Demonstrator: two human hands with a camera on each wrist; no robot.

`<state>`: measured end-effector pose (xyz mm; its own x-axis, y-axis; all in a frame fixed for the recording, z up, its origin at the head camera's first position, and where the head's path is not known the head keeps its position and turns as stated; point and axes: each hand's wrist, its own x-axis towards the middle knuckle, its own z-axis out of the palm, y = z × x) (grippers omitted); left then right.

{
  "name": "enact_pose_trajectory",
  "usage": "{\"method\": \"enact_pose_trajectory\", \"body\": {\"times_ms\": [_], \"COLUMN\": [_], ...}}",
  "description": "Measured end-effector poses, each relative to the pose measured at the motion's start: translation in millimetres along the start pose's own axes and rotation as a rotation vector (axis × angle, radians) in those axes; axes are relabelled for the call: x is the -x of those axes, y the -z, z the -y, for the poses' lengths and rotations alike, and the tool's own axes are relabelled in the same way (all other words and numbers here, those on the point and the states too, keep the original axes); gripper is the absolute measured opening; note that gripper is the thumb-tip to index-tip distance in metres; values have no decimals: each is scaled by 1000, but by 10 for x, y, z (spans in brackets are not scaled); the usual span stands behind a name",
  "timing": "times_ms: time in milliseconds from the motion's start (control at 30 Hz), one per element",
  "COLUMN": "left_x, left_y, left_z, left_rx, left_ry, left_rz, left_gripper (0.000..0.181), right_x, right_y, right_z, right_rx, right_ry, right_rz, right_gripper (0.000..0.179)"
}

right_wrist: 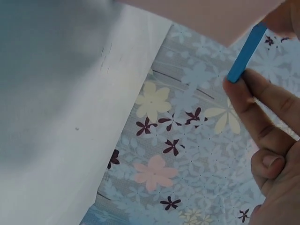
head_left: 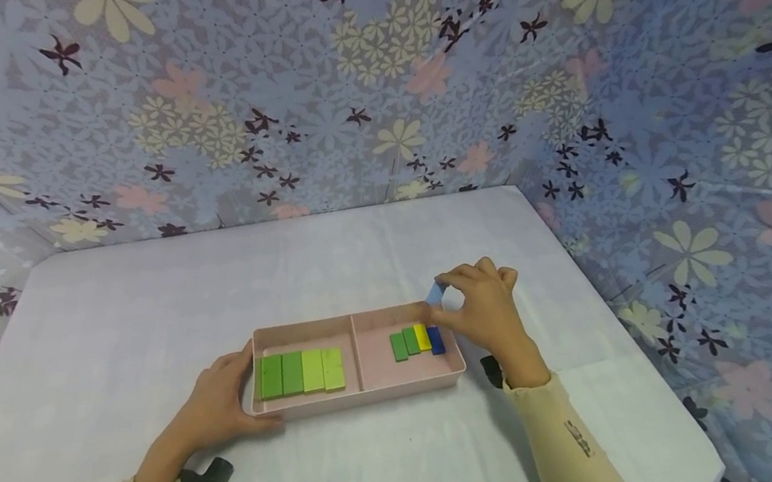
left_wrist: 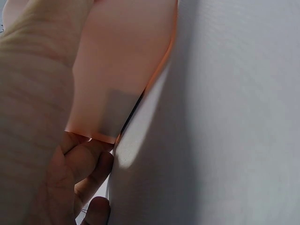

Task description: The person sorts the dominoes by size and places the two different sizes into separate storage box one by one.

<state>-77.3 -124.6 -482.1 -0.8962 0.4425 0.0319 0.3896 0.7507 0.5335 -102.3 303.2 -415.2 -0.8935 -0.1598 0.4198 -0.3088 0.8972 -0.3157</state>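
A pink two-compartment tray (head_left: 367,398) lies on the white-covered table. My left hand (head_left: 218,397) grips its left end, thumb along the front wall; in the left wrist view, fingers curl by the edge of the pink tray wall (left_wrist: 126,51). Over the tray's far right corner, my right hand (head_left: 486,310) pinches a light blue tile (head_left: 434,293) between thumb and fingers. The right wrist view shows this blue tile (right_wrist: 247,54) edge-on, held at both ends. Several green tiles (head_left: 293,374) fill part of the left compartment. Two small green tiles (head_left: 399,347), a yellow tile (head_left: 422,337) and a dark blue tile (head_left: 435,341) line up in the right one.
A divider (head_left: 358,354) separates the tray's compartments. White cloth covers the table (head_left: 153,309), whose far edge meets a flower-patterned curtain (head_left: 344,107). More of this curtain hangs along the right side. Dark wrist straps show at both wrists.
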Motion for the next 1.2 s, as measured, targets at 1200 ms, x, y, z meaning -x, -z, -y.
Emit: {"method": "enact_pose_trajectory", "body": {"times_ms": [1200], "left_x": [-19], "left_y": [-11], "left_z": [-2], "left_rx": [-7], "left_ry": [-6], "left_rz": [-4], "left_gripper": [134], "right_x": [20], "right_y": [-178], "right_z": [205], "right_rx": [-103], "right_ry": [277], "right_rz": [258], "right_gripper": [37]}}
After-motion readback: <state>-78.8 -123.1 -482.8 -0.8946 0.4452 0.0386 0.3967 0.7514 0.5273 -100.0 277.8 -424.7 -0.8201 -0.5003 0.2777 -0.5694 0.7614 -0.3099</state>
